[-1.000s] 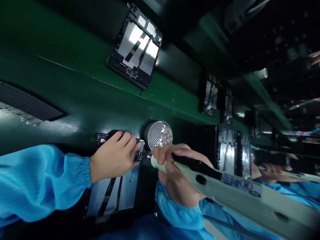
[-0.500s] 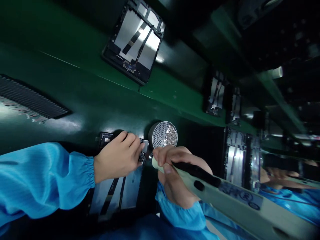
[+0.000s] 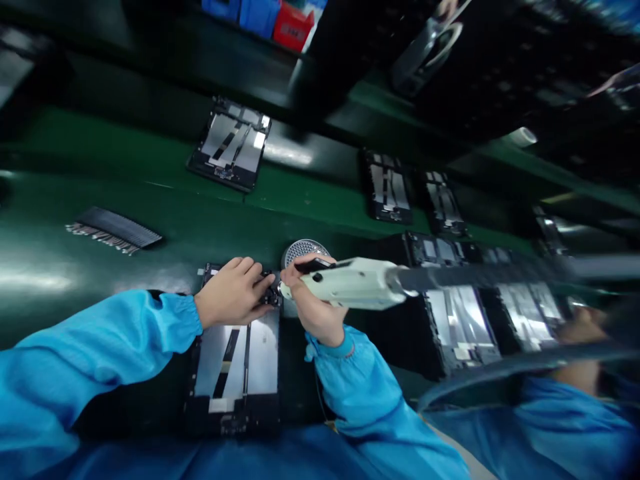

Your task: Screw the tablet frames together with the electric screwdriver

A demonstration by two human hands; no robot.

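My left hand (image 3: 235, 292) lies over the top end of an opened tablet (image 3: 263, 363), fingers bent and pressed onto it. Its thumb and forefinger are near small dark parts at the tablet's top right corner, partly hidden by the fingers. My right hand (image 3: 320, 312) is closed round a pale green electric screwdriver (image 3: 363, 283), held almost level, with its tip at that corner, near the left fingertips. The bit's contact point is too small to make out. Just behind the right hand stands a round metal screw tray (image 3: 299, 248) with a dimpled top, partly covered by the hand.
A black comb-like strip (image 3: 117, 227) with small parts along its edge lies on the green bench. Another opened tablet (image 3: 233, 143) rests farther back. Several more (image 3: 387, 187) are at the right, some on a dark stack (image 3: 457, 313). A cable (image 3: 520, 360) and a co-worker's sleeve (image 3: 575, 420) are at right.
The view has shifted and widened, showing bins at the back. The screwdriver has swung from slanting towards the camera to nearly level, its tip now at the tablet's corner. The left hand stays on the tablet.
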